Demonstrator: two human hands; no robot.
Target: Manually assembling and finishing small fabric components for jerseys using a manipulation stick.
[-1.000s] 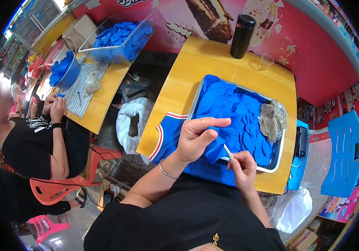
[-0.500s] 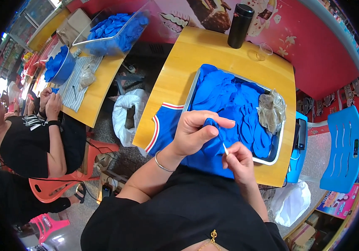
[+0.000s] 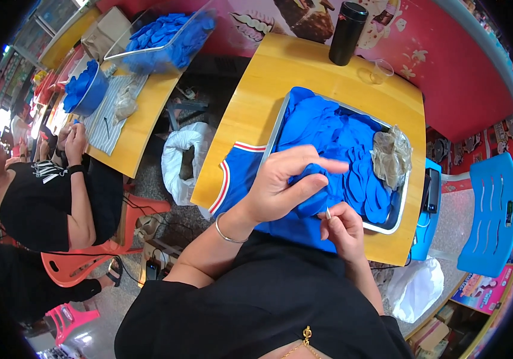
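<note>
While the left hand point(image 3: 271, 184) pinches a blue piece point(image 3: 314, 204) between thumb and fingers, apparently for steadiness, the right hand point(image 3: 346, 228) pinches a white stick point(image 3: 328, 212) beside it.

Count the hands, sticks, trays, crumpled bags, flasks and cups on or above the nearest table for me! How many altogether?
Hands, one left hand and one right hand: 2
Thin pale stick: 1
Tray: 1
Crumpled bag: 1
Black flask: 1
Clear cup: 1
Total: 7
</note>
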